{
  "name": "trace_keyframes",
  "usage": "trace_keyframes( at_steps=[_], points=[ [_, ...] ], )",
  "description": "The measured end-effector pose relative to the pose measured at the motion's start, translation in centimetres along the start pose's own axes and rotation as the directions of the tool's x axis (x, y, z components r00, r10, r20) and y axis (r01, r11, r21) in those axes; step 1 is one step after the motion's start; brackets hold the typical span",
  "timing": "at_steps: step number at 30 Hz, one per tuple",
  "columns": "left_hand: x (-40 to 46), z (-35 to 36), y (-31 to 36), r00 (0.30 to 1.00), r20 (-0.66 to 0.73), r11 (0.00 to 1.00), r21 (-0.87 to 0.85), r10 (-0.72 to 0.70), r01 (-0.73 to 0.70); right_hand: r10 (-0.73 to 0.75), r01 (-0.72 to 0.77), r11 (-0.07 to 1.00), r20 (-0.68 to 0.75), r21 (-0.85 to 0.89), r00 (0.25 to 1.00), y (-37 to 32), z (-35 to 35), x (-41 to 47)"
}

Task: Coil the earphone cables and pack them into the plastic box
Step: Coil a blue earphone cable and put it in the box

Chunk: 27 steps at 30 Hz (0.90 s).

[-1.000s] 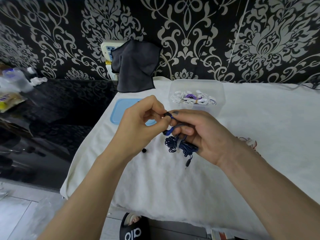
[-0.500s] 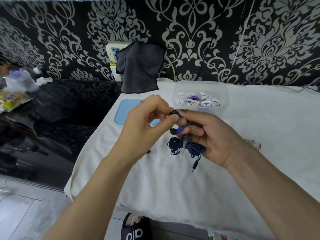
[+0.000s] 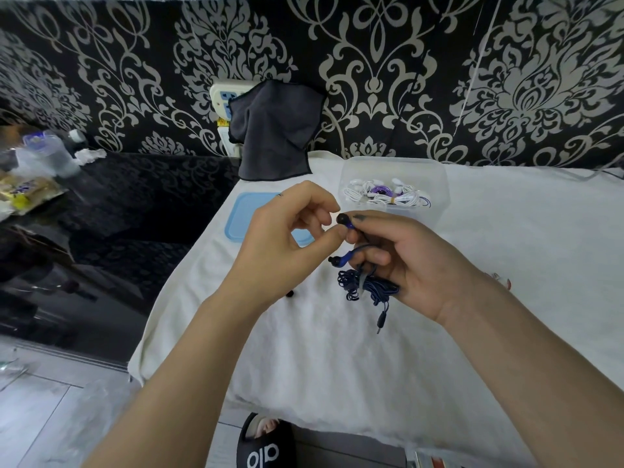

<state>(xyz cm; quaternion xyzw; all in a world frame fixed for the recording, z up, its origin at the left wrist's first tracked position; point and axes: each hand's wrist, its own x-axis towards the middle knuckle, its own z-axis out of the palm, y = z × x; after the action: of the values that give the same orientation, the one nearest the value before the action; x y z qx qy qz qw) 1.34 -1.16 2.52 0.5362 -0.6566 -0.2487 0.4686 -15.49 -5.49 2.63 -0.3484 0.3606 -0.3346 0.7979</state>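
Over a white cloth-covered table (image 3: pixel 337 349), our right hand (image 3: pixel 415 265) grips a dark blue earphone set (image 3: pixel 366 287), its coiled cable bunched under the fingers and its plug dangling free just above the cloth. One earbud pokes out past our right thumb, the other hangs below it. Our left hand (image 3: pixel 287 238) pinches thumb and forefinger together right beside the upper earbud; we cannot tell whether it actually holds anything. Behind our hands stands the clear plastic box (image 3: pixel 442 184), with white and purple earphones (image 3: pixel 385 195) coiled inside. Our left hand partly covers a blue lid (image 3: pixel 243 217). A small black speck (image 3: pixel 289 293) beside our left wrist is too small to identify.
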Motion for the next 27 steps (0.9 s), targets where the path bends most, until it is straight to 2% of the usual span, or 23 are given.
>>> trace_keyframes(
  at_steps=[4,6,9,11,14,18,23,27],
  points=[
    [-0.2,-0.5,-0.4,0.996,0.07,0.995,0.086,-0.059,0.053,-0.006,0.005,0.999,-0.031,-0.036,1.0,-0.1,-0.3,0.1],
    [-0.4,-0.8,-0.7,0.982,0.11,0.984,0.109,-0.154,0.142,-0.018,0.016,0.998,-0.035,-0.062,0.999,0.0,-0.4,0.2],
    [-0.6,-0.8,-0.6,0.893,0.233,0.921,0.03,-0.385,0.389,-0.038,0.034,0.995,-0.044,-0.088,0.998,0.1,-0.3,0.5],
    [-0.8,-0.6,-0.5,0.839,0.307,0.879,-0.013,-0.45,0.476,-0.048,0.043,0.993,-0.041,-0.111,0.998,0.3,-0.1,0.6],
    [-0.7,-0.6,-0.2,0.849,0.32,0.892,-0.024,-0.421,0.451,-0.065,0.057,0.991,-0.058,-0.124,0.996,0.6,0.1,0.7],
    [-0.6,-1.1,-0.2,0.879,0.248,0.9,-0.059,-0.407,0.433,-0.081,0.072,0.988,-0.061,-0.138,0.995,0.9,-0.2,1.0],
    [-0.6,-1.5,-0.6,0.905,0.111,0.911,0.0,-0.41,0.413,-0.072,0.059,0.955,-0.036,-0.292,0.997,1.6,0.3,1.1],
    [-0.7,-1.7,-0.9,0.913,0.1,0.918,0.019,-0.396,0.396,-0.079,0.055,0.942,-0.06,-0.332,0.995,2.0,0.4,1.3]
  ],
)
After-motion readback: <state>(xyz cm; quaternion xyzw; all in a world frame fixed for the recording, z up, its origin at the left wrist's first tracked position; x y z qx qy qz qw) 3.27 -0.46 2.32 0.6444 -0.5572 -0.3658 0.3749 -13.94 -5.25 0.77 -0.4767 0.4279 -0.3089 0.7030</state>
